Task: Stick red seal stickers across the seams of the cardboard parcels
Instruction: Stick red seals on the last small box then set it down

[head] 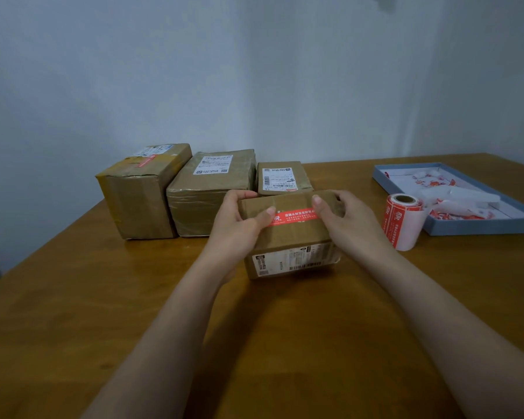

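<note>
A small brown cardboard parcel (291, 234) sat near the middle of the wooden table, its white shipping label with barcode on the near side face. A red seal sticker (294, 217) with white print lay across its top. Behind it stood three more cardboard parcels in a row by the wall: a tall box (139, 192) on the left bearing a red sticker (145, 161) on top, a wide tape-wrapped box (209, 192) in the middle, and a small box (282, 177) on the right. A roll of red seal stickers (403, 220) stood upright to the right of the near parcel.
</note>
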Available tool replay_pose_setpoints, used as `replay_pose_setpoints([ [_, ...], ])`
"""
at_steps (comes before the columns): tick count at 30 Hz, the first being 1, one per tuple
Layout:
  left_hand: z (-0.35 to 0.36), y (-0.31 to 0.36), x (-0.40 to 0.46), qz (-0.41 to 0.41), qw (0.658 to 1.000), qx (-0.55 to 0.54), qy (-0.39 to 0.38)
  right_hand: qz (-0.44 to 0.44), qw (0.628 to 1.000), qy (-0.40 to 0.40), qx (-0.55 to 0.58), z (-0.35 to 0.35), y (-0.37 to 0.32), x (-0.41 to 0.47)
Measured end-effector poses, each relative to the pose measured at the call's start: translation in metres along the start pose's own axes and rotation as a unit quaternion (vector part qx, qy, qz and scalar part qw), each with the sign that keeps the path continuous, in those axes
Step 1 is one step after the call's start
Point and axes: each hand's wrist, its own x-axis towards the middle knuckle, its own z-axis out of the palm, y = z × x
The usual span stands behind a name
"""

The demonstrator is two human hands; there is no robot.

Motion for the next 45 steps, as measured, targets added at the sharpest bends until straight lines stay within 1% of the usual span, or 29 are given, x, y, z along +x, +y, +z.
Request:
replay_pose_setpoints([
  [3, -0.003, -0.004, 0.004, 0.016, 0.997, 0.048, 0.059, -0.035, 0.999, 0.025, -0.004, -0.002, -0.002, -0.002],
  [5, -0.004, -0.007, 0.006, 0.06, 0.987, 0.115, 0.093, -0.083, 0.996, 0.004, -0.025, -0.001, -0.003, -0.004],
  [6, -0.005, -0.008, 0.007, 0.092, 0.98, 0.149, 0.093, -0.104, 0.993, -0.014, -0.053, 0.0, -0.003, -0.005],
  [8, -0.008, -0.008, 0.007, 0.134, 0.97, 0.195, 0.063, -0.129, 0.986, -0.024, -0.106, 0.003, 0.001, -0.004],
  [10, -0.012, -0.01, 0.009, 0.13, 0.968, 0.215, 0.01, -0.142, 0.978, 0.006, -0.152, 0.005, 0.005, -0.002],
  [12, -0.014, -0.012, 0.011, 0.135, 0.961, 0.24, -0.011, -0.14, 0.964, 0.054, -0.218, 0.003, 0.005, -0.002],
  [14, -0.016, -0.013, 0.011, 0.189, 0.94, 0.283, 0.016, -0.169, 0.939, 0.105, -0.28, 0.002, 0.002, -0.003],
  [15, -0.015, -0.013, 0.01, 0.235, 0.921, 0.309, 0.033, -0.196, 0.931, 0.111, -0.288, 0.003, 0.001, -0.005],
  [16, -0.015, -0.012, 0.009, 0.285, 0.899, 0.329, 0.039, -0.225, 0.927, 0.1, -0.282, 0.005, -0.001, -0.006],
  [18, -0.015, -0.014, 0.01, 0.367, 0.86, 0.353, 0.024, -0.274, 0.927, 0.044, -0.252, 0.01, -0.001, -0.009],
  [19, -0.015, -0.016, 0.011, 0.388, 0.85, 0.357, 0.017, -0.288, 0.927, 0.024, -0.239, 0.012, -0.001, -0.012],
  [20, -0.016, -0.019, 0.011, 0.397, 0.846, 0.354, 0.012, -0.297, 0.926, 0.015, -0.232, 0.013, 0.0, -0.013],
  [25, -0.015, -0.026, 0.009, 0.434, 0.831, 0.348, 0.014, -0.307, 0.913, -0.004, -0.268, 0.016, -0.002, -0.017],
  [29, -0.011, -0.024, 0.01, 0.419, 0.821, 0.388, 0.023, -0.281, 0.916, -0.01, -0.288, 0.019, -0.009, -0.015],
  [33, -0.011, -0.022, 0.001, 0.43, 0.785, 0.445, 0.031, -0.272, 0.9, 0.011, -0.341, 0.023, -0.013, -0.021],
  [35, -0.011, -0.022, -0.001, 0.438, 0.777, 0.45, 0.04, -0.269, 0.893, 0.026, -0.36, 0.025, -0.015, -0.025],
  [37, -0.01, -0.022, -0.002, 0.432, 0.783, 0.446, 0.043, -0.27, 0.89, 0.024, -0.366, 0.026, -0.014, -0.025],
  [40, -0.007, -0.021, -0.004, 0.409, 0.799, 0.439, 0.027, -0.265, 0.885, 0.005, -0.382, 0.027, -0.015, -0.024],
  [43, -0.007, -0.02, -0.004, 0.398, 0.797, 0.455, 0.008, -0.252, 0.881, -0.014, -0.4, 0.029, -0.021, -0.025],
  [45, -0.01, -0.022, -0.006, 0.397, 0.794, 0.46, 0.015, -0.254, 0.883, -0.012, -0.394, 0.029, -0.022, -0.025],
])
